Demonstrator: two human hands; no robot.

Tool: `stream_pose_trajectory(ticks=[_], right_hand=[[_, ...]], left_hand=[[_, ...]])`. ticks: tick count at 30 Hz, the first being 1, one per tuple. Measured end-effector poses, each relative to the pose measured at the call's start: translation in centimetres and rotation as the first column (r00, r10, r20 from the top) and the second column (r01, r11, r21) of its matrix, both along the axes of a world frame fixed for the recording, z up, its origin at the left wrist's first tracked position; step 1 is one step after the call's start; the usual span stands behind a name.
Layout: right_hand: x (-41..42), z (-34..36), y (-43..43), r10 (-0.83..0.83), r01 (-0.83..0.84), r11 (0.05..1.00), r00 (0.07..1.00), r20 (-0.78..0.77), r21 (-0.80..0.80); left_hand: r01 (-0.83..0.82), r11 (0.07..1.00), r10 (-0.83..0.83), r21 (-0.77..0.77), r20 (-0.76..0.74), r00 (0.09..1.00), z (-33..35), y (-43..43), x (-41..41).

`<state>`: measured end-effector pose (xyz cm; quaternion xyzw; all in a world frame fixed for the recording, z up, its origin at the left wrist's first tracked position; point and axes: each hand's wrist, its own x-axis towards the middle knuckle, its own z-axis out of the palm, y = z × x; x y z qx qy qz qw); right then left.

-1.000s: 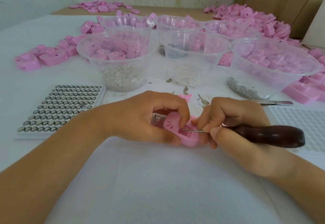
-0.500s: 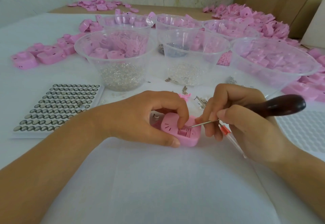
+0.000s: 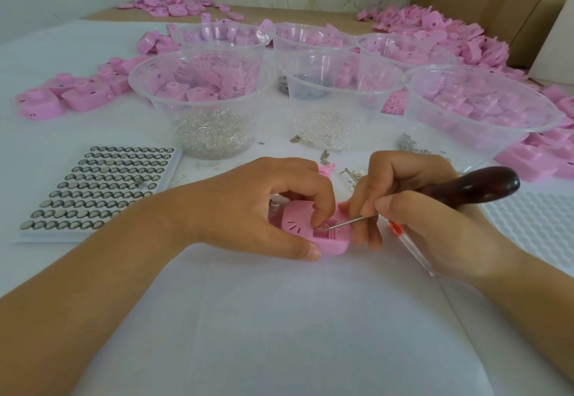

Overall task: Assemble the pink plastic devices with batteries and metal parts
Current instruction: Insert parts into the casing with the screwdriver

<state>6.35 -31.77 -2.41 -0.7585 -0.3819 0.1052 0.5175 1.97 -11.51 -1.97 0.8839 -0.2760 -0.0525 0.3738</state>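
A pink plastic device (image 3: pixel 299 224) lies on the white table in front of me, its open compartment facing up. My left hand (image 3: pixel 248 206) grips it, thumb at its near edge and forefinger curled down onto the compartment. My right hand (image 3: pixel 413 206) holds a tool with a dark wooden handle (image 3: pixel 475 187); its thin metal tip (image 3: pixel 348 223) pokes into the compartment next to my forefinger. A tray of button batteries (image 3: pixel 99 187) lies to the left. Small metal parts (image 3: pixel 351 175) are scattered just behind my hands.
Several clear plastic bowls (image 3: pixel 202 106) stand behind my hands, holding small clear and metal pieces. Pink housings (image 3: pixel 71 97) are piled at left, back and right. A red-tipped clear pen (image 3: pixel 413 249) lies under my right wrist. A white dimpled tray (image 3: pixel 534 221) lies at right.
The tool's handle has swung up from lying flat, so the tip now angles down into the compartment. My left hand keeps hold of the device.
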Motion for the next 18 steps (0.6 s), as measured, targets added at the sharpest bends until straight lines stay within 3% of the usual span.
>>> stream_pose_trajectory(ticks=[5,10,18], right_hand=[[0.07,-0.26,0.10,-0.081,0.083,0.996,0.996,-0.039,0.046],[0.11,-0.07,0.31,-0.064,0.063,0.998,0.996,-0.056,-0.021],[-0.43,-0.40,0.27,-0.107,0.109,0.992,0.994,-0.029,0.062]], left_hand=[[-0.010,1.000,0.010,0.009,0.036,0.999,-0.02,0.03,-0.04],[-0.010,1.000,0.010,0.008,0.029,1.000,0.01,0.03,-0.07],[0.005,1.000,-0.005,0.003,0.013,1.000,0.05,0.06,-0.07]])
